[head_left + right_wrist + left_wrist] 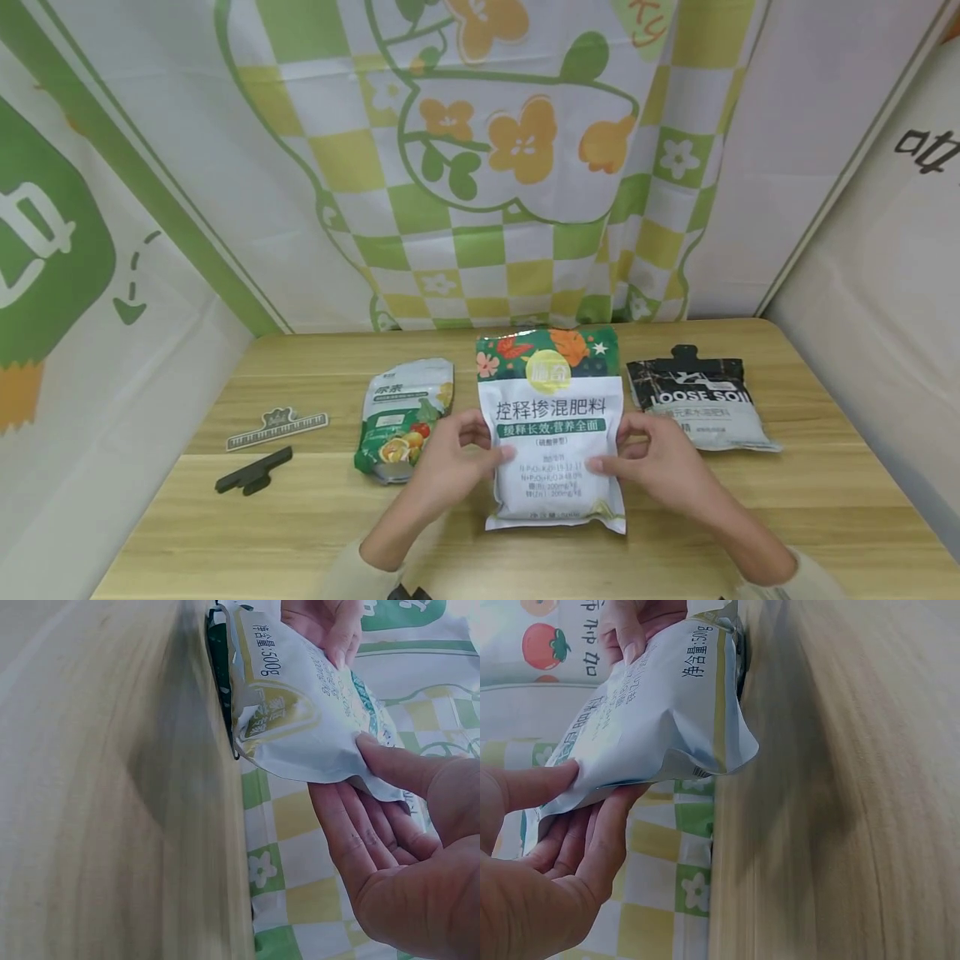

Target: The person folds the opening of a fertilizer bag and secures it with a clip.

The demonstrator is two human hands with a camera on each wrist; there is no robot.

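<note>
A white fertilizer bag [551, 433] with a green, flower-printed top is held between both hands above the wooden table. My left hand [457, 457] grips its left edge, thumb on the front and fingers behind. On the opposite edge my right hand [656, 462] grips it the same way. The left wrist view shows the left hand [562, 855] pinching the side of the bag [652, 712], whose lower end hangs over the table. In the right wrist view the right hand [405, 840] has its fingers under the bag [300, 705] and its thumb on top.
A green and white pouch [405, 421] lies left of the bag. To the right is a black and white loose soil bag [701, 404] with a black clip [684, 360] on its top. A ruler-shaped clip [277, 427] and another black clip [255, 472] lie at the table's left.
</note>
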